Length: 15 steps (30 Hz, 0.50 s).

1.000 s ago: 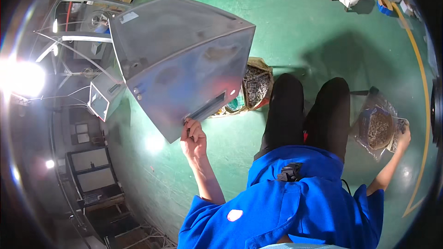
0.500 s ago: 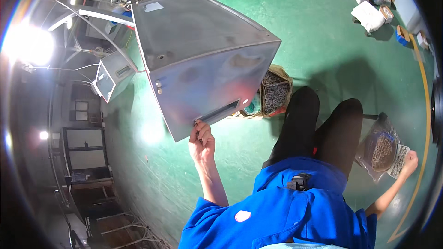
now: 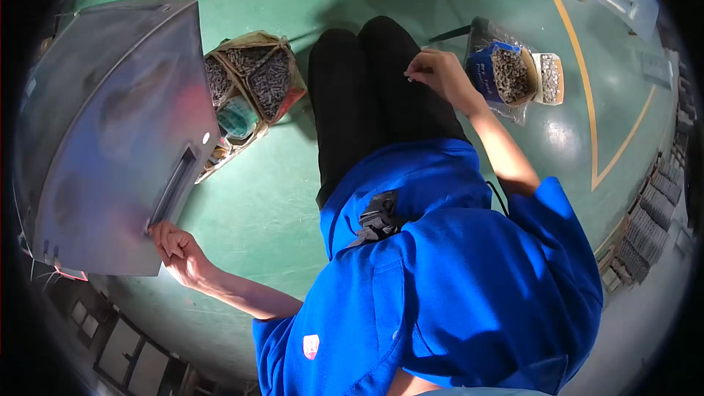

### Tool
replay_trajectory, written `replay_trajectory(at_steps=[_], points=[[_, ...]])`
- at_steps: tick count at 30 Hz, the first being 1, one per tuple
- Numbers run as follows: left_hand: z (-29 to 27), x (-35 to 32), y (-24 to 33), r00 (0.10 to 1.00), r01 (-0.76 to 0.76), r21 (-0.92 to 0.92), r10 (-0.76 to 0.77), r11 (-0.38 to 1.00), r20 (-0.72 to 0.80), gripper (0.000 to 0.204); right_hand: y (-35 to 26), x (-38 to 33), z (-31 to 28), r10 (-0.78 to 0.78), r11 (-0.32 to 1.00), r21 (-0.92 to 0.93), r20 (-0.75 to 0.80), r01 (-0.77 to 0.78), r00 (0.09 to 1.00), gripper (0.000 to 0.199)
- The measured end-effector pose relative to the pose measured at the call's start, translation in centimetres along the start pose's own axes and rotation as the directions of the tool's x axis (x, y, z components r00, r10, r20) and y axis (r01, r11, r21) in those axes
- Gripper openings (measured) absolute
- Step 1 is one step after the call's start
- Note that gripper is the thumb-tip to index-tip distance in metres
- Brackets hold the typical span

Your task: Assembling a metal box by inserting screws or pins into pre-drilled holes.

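A large grey metal cabinet [image 3: 117, 139] with a long slot [image 3: 173, 185] in its side fills the left of the view. My left hand [image 3: 180, 253] is at the slot's near end, fingers curled closed against the metal; whatever they pinch is hidden. Over my right thigh, my right hand [image 3: 444, 77] pinches a small pale metal piece [image 3: 408, 78] between thumb and fingertips. Beyond that hand stand a blue box of metal fasteners [image 3: 511, 73] in a clear bag and a smaller white box of tiny fasteners [image 3: 550, 79].
Between the cabinet and my legs sits a divided carton [image 3: 257, 73] of dark metal fasteners, with a green roll [image 3: 236, 117] in one section. A yellow line [image 3: 579, 66] crosses the green floor at right. Stacked grey parts [image 3: 649, 213] stand along the far right.
My view has swung to the right. My right hand has left the small white box and come in over my thigh with a small piece. My left hand stays by the slot.
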<state>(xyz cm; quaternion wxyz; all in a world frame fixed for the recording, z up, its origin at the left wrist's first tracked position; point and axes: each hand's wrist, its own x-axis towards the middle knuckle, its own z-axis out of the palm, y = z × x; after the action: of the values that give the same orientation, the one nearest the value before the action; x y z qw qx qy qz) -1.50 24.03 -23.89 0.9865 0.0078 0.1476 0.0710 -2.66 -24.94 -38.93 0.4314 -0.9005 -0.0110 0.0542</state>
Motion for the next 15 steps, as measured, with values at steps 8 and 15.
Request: replay_trajectory(at_steps=[8, 15], points=[[-0.6, 0.7, 3.7, 0.998, -0.055, -0.073, 0.057, 0.996, 0.033, 0.012, -2.3, 2.9, 1.0, -0.147, 0.866, -0.417, 0.315, 0.276, 0.938, 0.01], [0.0, 1.2, 4.3, 0.999, -0.052, 0.019, 0.052, 0.998, 0.003, 0.015, -12.7, 8.9, -1.1, -0.36, 0.927, 0.027, 0.331, 0.373, 0.872, 0.014]])
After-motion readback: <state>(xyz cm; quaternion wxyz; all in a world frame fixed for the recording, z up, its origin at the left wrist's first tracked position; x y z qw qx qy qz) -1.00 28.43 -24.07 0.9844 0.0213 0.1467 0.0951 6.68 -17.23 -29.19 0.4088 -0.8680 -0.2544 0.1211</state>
